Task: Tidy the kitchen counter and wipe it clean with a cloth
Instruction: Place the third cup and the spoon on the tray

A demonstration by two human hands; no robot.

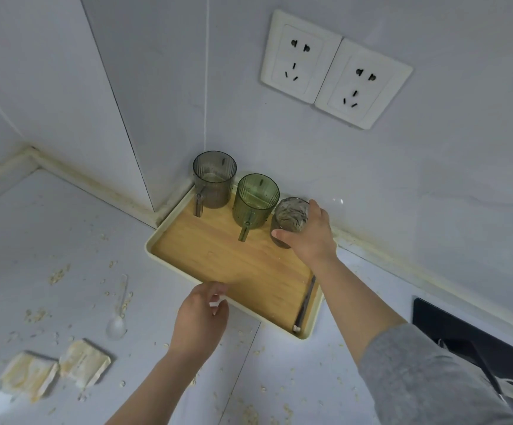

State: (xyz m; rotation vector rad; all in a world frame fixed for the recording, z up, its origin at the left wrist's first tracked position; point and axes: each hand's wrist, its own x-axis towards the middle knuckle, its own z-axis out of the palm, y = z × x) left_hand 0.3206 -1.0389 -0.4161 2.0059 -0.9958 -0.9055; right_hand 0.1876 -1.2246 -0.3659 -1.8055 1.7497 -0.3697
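A cream-rimmed tray (169, 265) with a bamboo floor sits in the counter's back corner. On it stand a grey ribbed mug (214, 182), a green ribbed mug (253, 200) and a dirty glass (290, 217) smeared with residue. My right hand (308, 237) grips the dirty glass from the side, at the tray's far right. My left hand (201, 317) holds the tray's near rim with curled fingers. A dark utensil (305, 302) lies along the tray's right side. Oat flakes (58, 274) are scattered over the white counter.
A clear plastic spoon (118, 314) lies on the counter left of the tray. Two empty torn packets (55, 372) lie at the lower left. Two wall sockets (335, 69) are above. A black object (476, 338) sits at the right edge.
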